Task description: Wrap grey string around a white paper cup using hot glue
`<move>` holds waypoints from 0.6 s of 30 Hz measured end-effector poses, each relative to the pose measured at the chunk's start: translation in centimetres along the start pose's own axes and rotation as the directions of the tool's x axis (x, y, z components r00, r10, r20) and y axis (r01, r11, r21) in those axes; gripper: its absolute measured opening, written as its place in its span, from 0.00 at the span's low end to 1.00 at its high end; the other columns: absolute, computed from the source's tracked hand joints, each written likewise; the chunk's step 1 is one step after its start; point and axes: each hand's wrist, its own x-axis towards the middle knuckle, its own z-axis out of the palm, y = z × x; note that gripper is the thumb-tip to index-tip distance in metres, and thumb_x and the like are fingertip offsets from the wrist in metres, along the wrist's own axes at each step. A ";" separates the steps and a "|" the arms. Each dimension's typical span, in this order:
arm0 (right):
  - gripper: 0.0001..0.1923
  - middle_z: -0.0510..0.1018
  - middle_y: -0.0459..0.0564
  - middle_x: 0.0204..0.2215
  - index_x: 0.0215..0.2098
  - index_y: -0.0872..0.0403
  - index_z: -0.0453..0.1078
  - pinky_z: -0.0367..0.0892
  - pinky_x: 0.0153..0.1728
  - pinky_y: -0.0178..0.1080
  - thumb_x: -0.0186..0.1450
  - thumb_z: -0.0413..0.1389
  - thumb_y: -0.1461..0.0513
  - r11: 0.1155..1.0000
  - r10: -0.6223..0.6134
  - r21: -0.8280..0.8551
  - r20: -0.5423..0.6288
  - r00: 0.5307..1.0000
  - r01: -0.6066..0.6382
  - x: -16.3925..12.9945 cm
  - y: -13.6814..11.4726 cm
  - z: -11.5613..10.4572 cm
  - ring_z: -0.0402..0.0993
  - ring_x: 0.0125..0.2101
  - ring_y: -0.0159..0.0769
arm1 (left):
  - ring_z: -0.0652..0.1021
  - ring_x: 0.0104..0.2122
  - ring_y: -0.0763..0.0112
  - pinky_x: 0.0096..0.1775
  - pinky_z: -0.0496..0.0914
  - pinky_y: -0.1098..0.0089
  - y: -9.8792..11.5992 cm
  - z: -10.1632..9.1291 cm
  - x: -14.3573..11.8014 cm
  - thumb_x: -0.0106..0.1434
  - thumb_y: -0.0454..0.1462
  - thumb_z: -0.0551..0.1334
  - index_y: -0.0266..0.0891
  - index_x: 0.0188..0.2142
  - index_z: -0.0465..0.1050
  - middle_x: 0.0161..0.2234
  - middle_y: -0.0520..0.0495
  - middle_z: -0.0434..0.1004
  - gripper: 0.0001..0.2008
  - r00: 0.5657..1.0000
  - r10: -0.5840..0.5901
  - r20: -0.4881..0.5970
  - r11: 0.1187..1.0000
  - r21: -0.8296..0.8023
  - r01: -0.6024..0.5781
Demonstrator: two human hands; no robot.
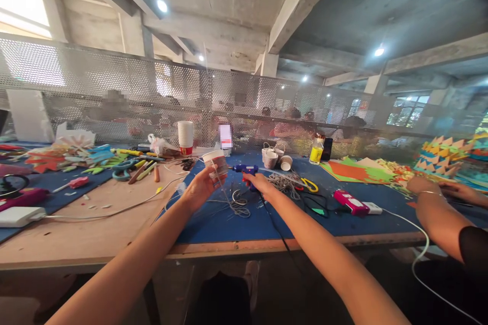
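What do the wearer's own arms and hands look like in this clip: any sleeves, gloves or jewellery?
Both forearms are bare, with no sleeve showing up to the frame edge. The left hand and right hand wear no gloves; no watch, ring or bracelet is visible. Fingernails are too small to judge.

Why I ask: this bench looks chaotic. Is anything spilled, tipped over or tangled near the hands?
One small paper cup lies tipped on its side. Loose string tangles by the right hand. Nothing looks spilled.
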 end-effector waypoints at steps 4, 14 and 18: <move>0.20 0.84 0.50 0.29 0.23 0.53 0.77 0.67 0.37 0.34 0.68 0.58 0.51 0.966 0.007 -0.259 0.035 0.999 0.002 0.7 -0.3 0.4 0.80 0.35 0.38 | 0.84 0.35 0.65 0.40 0.77 0.68 -0.1 0.0 0.0 0.60 0.37 0.70 0.38 0.44 0.78 0.41 0.44 0.85 0.12 0.999 0.026 0.023 0.999 0.045 -0.027; 0.20 0.82 0.59 0.44 0.37 0.53 0.77 0.67 0.46 0.41 0.72 0.54 0.47 0.709 -0.346 -0.684 -0.122 0.930 0.174 -1.6 -1.8 0.9 0.79 0.47 0.46 | 0.83 0.35 0.67 0.41 0.76 0.67 -0.5 0.6 -0.1 0.54 0.39 0.75 0.40 0.43 0.76 0.41 0.47 0.83 0.18 0.994 0.100 -0.038 0.977 0.193 -0.091; 0.18 0.83 0.48 0.36 0.39 0.51 0.73 0.68 0.40 0.35 0.71 0.56 0.46 0.801 -0.481 -0.385 0.040 0.876 0.458 -2.5 -4.3 2.0 0.80 0.37 0.35 | 0.82 0.35 0.68 0.41 0.75 0.67 -0.8 0.5 0.1 0.53 0.41 0.76 0.40 0.44 0.75 0.41 0.47 0.82 0.21 0.986 0.138 -0.090 0.960 0.256 -0.111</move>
